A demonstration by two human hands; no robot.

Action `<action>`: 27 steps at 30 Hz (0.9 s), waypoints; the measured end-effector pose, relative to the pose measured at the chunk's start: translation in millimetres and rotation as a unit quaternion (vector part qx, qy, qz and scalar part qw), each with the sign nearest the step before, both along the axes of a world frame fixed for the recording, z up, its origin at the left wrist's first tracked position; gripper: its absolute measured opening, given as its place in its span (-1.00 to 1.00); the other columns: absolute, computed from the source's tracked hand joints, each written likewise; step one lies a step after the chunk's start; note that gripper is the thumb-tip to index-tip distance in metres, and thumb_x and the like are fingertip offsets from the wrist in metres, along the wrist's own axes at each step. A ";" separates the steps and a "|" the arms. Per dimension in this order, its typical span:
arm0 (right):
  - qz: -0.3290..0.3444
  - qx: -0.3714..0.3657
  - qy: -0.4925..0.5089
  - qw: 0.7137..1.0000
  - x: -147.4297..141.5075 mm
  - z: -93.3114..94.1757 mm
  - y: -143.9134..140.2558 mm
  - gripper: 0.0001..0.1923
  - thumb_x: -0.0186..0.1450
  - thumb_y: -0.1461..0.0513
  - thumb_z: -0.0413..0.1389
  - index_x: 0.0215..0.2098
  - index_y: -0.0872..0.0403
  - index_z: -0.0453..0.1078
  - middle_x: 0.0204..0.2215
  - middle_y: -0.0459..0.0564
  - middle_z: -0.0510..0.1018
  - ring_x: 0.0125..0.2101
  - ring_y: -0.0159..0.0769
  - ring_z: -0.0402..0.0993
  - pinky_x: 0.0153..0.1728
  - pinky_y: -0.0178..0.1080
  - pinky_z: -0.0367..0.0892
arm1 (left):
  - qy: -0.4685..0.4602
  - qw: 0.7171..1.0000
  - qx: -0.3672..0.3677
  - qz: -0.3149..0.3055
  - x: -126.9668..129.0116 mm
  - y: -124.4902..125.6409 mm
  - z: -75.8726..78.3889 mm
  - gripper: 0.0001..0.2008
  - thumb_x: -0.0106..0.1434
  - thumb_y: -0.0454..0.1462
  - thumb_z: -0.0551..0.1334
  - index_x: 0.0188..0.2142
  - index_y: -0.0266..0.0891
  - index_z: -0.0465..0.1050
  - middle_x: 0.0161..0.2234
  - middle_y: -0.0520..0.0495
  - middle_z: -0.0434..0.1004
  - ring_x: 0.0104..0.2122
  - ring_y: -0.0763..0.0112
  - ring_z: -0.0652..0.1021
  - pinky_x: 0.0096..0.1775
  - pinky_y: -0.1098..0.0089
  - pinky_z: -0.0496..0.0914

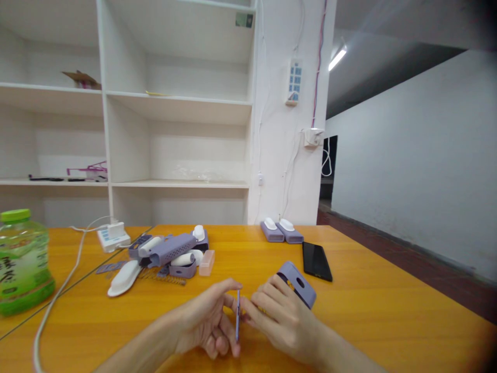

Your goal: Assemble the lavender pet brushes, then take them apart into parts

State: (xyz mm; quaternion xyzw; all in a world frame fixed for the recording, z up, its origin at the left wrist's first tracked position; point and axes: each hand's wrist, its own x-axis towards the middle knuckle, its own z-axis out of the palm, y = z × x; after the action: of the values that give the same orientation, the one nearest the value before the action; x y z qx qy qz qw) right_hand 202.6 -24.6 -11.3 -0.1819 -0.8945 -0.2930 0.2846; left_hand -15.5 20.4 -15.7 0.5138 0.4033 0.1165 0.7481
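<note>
Thin purple plate (237, 316) stands on edge near the bench's (388, 311) front edge, pinched between both hands. Left hand (207, 321) grips it, and right hand (283, 316) also holds a purple shell (298, 283).

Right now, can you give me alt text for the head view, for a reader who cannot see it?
Two bare hands meet over an orange table: the left hand and right hand pinch a thin purple strip upright between them, the right also holding a purple plastic cover. Behind lie a heap of purple and white parts, a black phone and a green bottle.
</note>
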 end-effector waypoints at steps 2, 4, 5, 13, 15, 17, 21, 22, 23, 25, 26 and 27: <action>0.004 0.021 -0.013 1.000 0.7 2.8 -2.5 -0.75 0.49 0.31 -0.03 0.04 0.23 0.41 -0.37 0.03 0.58 -0.36 -0.22 0.44 -0.29 -0.09 0.17 | 0.002 1.000 -0.018 -0.015 -0.2 1.3 -0.3 -0.37 0.18 0.28 0.00 -0.28 -0.22 0.42 -0.56 -0.29 0.64 -0.77 0.39 0.39 -0.79 0.54 0.23; 0.011 0.042 -0.020 0.999 1.8 5.9 -5.9 -0.69 0.51 0.32 -0.10 0.06 0.26 0.42 -0.36 0.06 0.60 -0.35 -0.20 0.46 -0.25 -0.06 0.19 | 0.002 0.999 -0.033 -0.029 -0.3 2.9 -0.8 -0.37 0.16 0.31 -0.01 -0.32 -0.19 0.40 -0.59 -0.28 0.62 -0.81 0.40 0.35 -0.81 0.55 0.16; 0.015 0.053 -0.019 0.998 2.5 7.1 -7.7 -0.66 0.51 0.33 -0.13 0.06 0.28 0.42 -0.34 0.08 0.61 -0.34 -0.19 0.48 -0.23 -0.05 0.19 | 0.003 0.999 -0.038 -0.033 -0.2 3.8 -1.5 -0.36 0.17 0.32 -0.03 -0.33 -0.19 0.38 -0.60 -0.28 0.62 -0.82 0.41 0.33 -0.82 0.55 0.13; -0.005 0.009 0.041 0.999 1.1 -0.2 -2.9 -0.68 0.51 0.30 -0.09 0.10 0.18 0.41 -0.34 0.04 0.61 -0.32 -0.21 0.47 -0.21 -0.07 0.16 | 0.025 0.999 -0.007 -0.037 5.1 -2.9 -7.0 -0.10 0.10 0.47 -0.27 -0.18 -0.22 0.34 -0.59 -0.27 0.61 -0.80 0.35 0.42 -0.78 0.51 0.23; -0.040 -0.072 0.108 0.991 0.2 -2.0 3.0 -0.76 0.47 0.23 0.06 0.05 0.10 0.46 -0.35 -0.01 0.57 -0.35 -0.24 0.43 -0.23 -0.10 0.17 | 0.049 0.994 0.100 0.005 4.0 -11.9 -0.6 -0.03 0.10 0.47 -0.32 -0.05 -0.24 0.32 -0.53 -0.26 0.63 -0.73 0.29 0.48 -0.74 0.46 0.28; -0.067 -0.185 0.176 0.964 0.9 -1.2 7.3 -0.80 0.41 0.17 0.18 -0.02 0.03 0.50 -0.32 -0.04 0.54 -0.32 -0.25 0.42 -0.21 -0.14 0.20 | 0.075 0.951 0.289 0.080 -0.5 -20.1 7.7 -0.11 0.20 0.42 -0.16 0.12 -0.22 0.27 -0.33 -0.26 0.65 -0.55 0.22 0.58 -0.62 0.40 0.38; -0.067 -0.384 0.248 0.887 5.1 5.3 8.0 -0.88 0.35 0.19 0.26 -0.13 -0.03 0.55 -0.35 -0.12 0.48 -0.31 -0.31 0.43 -0.24 -0.27 0.28 | 0.087 0.824 0.557 0.064 -12.7 -24.6 16.1 -0.24 0.18 0.08 0.38 0.30 0.02 0.22 0.18 -0.16 0.42 -0.06 0.17 0.52 -0.10 0.30 0.45; -0.061 -0.408 0.252 0.876 5.7 6.8 7.0 -0.89 0.34 0.20 0.27 -0.15 -0.03 0.56 -0.37 -0.14 0.47 -0.32 -0.32 0.43 -0.25 -0.29 0.28 | 0.081 0.816 0.571 0.047 -14.1 -23.9 15.6 -0.27 0.18 0.03 0.41 0.29 0.03 0.25 0.19 -0.13 0.41 -0.02 0.16 0.50 -0.04 0.30 0.42; -0.056 -0.421 0.251 0.870 6.0 8.0 5.8 -0.89 0.33 0.23 0.28 -0.16 -0.03 0.57 -0.38 -0.15 0.47 -0.32 -0.33 0.44 -0.26 -0.30 0.28 | 0.073 0.814 0.575 0.037 -14.4 -23.0 14.6 -0.35 0.22 -0.01 0.39 0.25 0.02 0.31 0.16 -0.11 0.45 -0.02 0.17 0.50 -0.03 0.31 0.41; -0.049 -0.428 0.243 0.869 5.6 8.7 3.4 -0.92 0.32 0.26 0.28 -0.20 -0.03 0.57 -0.38 -0.15 0.47 -0.32 -0.33 0.44 -0.25 -0.30 0.28 | 0.057 0.817 0.573 0.031 -11.9 -21.7 11.9 -0.57 0.31 -0.05 0.32 0.14 -0.03 0.44 0.04 -0.08 0.55 -0.06 0.21 0.52 -0.04 0.34 0.40; -0.049 -0.427 0.238 0.871 5.2 8.4 2.5 -0.94 0.33 0.26 0.27 -0.22 -0.02 0.57 -0.38 -0.15 0.47 -0.31 -0.33 0.44 -0.25 -0.30 0.27 | 0.050 0.819 0.570 0.031 -9.7 -21.5 10.7 -0.65 0.34 -0.07 0.29 0.07 -0.06 0.48 -0.04 -0.07 0.58 -0.09 0.23 0.53 -0.05 0.35 0.40; -0.049 -0.423 0.233 0.875 4.8 7.7 1.9 -0.96 0.34 0.25 0.25 -0.24 -0.01 0.57 -0.38 -0.14 0.47 -0.31 -0.32 0.43 -0.25 -0.29 0.27 | 0.043 0.824 0.563 0.034 -7.1 -21.4 9.5 -0.70 0.35 -0.07 0.27 0.01 -0.10 0.51 -0.10 -0.06 0.60 -0.12 0.25 0.54 -0.07 0.36 0.40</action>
State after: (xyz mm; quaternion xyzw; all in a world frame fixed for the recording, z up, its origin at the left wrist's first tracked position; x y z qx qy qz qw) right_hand 207.4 -22.7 -3.6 -0.3913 -0.8309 0.1502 0.3660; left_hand -22.6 -1.0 -6.1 0.8364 0.3164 0.3266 0.3060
